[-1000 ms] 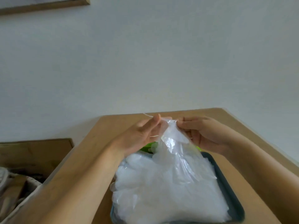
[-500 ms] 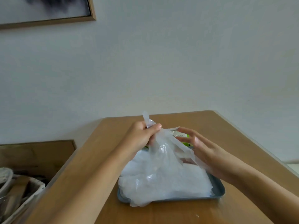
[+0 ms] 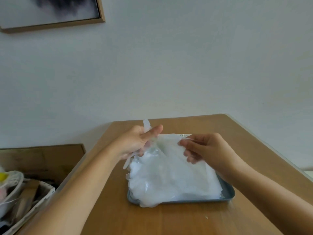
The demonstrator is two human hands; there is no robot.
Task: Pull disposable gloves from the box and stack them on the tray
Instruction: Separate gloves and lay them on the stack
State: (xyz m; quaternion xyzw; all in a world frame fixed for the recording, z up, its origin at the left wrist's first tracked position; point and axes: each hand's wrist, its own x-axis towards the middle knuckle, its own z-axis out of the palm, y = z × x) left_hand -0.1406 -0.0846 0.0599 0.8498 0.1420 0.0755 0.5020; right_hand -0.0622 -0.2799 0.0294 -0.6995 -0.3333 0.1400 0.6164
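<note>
A person looks down on a wooden table (image 3: 152, 217) with a grey-blue tray (image 3: 229, 195) lying near its middle. Far to the left of the tray, high on the white wall (image 3: 186, 65), hangs a framed picture (image 3: 50, 14), with only its lower corner in view. Also left of the tray, below the table's edge, sits a pale woven basket (image 3: 18, 189) holding blurred odds and ends.

Reaching in from the left, the left hand (image 3: 135, 143) is raised above the tray's far left corner. Its thumb and fingers pinch one end of a thin, clear glove (image 3: 162, 148), and one finger of that glove pokes up above the hand. The glove stretches rightward above the far side of the tray.

Beneath it, a stack of gloves (image 3: 172, 180) fills the tray. They are translucent white and crumpled, and they spill over the tray's left and near rims.

Just beyond the tray, between the two hands, a narrow pale strip with small marks shows above the glove. It may be the top edge of the box (image 3: 184, 135), though nearly all of it is hidden.

Above the tray's far right part, the right hand (image 3: 208, 150) has its fingers curled, thumb and forefinger pinching the glove's other end.
</note>
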